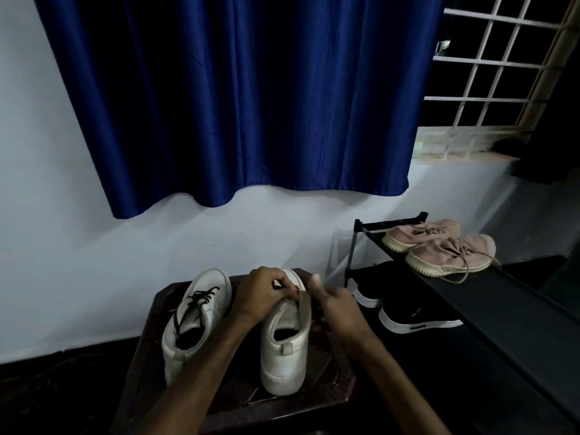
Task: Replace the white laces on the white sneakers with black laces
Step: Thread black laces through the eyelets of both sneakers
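Two white sneakers stand heel-toward-me on a dark wooden stool [150,343]. The left sneaker [191,324] carries black laces [196,301] through its eyelets. The right sneaker [285,346] has its tongue pulled up. My left hand [266,295] curls over the front of this shoe, fingers pinching at the tongue and eyelet area. My right hand [334,304] sits just right of the tongue with its thumb raised and fingers curled down beside the shoe. Whatever lace the fingers hold is hidden.
A black shoe rack [470,296] stands to the right, with pink sneakers [439,248] on its top shelf and black shoes [411,315] below. A blue curtain [238,98] hangs on the white wall behind. A barred window [502,76] is at the upper right.
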`<state>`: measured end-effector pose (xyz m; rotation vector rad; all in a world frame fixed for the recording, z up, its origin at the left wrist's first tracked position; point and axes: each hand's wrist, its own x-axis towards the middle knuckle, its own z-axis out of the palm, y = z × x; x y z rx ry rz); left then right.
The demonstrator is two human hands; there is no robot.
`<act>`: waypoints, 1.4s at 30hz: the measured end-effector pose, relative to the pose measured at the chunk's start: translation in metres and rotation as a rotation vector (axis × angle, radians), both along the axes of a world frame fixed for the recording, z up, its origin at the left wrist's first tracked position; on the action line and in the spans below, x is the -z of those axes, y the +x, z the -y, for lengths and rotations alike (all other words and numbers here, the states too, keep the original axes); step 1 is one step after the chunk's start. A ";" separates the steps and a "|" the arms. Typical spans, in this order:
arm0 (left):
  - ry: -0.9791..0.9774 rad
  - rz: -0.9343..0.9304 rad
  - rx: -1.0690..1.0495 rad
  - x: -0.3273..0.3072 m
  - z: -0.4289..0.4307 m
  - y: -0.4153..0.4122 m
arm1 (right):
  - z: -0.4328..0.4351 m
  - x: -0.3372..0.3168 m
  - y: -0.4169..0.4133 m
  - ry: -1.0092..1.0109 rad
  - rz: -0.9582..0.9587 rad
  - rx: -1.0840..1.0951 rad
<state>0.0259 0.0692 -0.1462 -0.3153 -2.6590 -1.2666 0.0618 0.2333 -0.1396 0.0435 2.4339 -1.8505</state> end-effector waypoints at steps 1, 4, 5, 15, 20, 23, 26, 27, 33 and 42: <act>0.008 0.004 0.017 0.000 0.001 -0.001 | -0.003 0.001 -0.003 -0.147 0.080 0.002; 0.010 0.032 0.048 -0.001 0.003 -0.006 | 0.003 0.012 -0.010 -0.163 0.037 0.056; 0.014 0.040 0.059 0.001 0.004 -0.009 | 0.007 0.019 -0.011 -0.149 0.012 0.099; -0.228 0.194 0.046 -0.020 0.002 0.004 | 0.046 0.029 0.008 0.208 -0.226 0.337; -0.330 0.200 0.067 -0.004 0.011 0.020 | 0.048 0.041 0.022 0.088 -0.269 0.239; -0.319 0.133 0.058 0.005 0.017 0.018 | 0.035 0.043 0.030 -0.087 -0.237 0.203; -0.254 0.263 0.125 0.000 0.020 0.014 | 0.008 0.050 0.041 -0.150 -0.097 0.121; -0.227 0.289 0.152 -0.002 0.021 0.011 | -0.003 0.051 0.045 -0.127 -0.050 0.044; -0.098 0.264 0.188 0.002 0.018 0.009 | -0.018 0.032 0.022 0.504 -0.210 -0.101; -0.154 0.211 0.124 0.007 0.018 0.009 | 0.012 0.035 0.004 0.513 -0.355 -0.124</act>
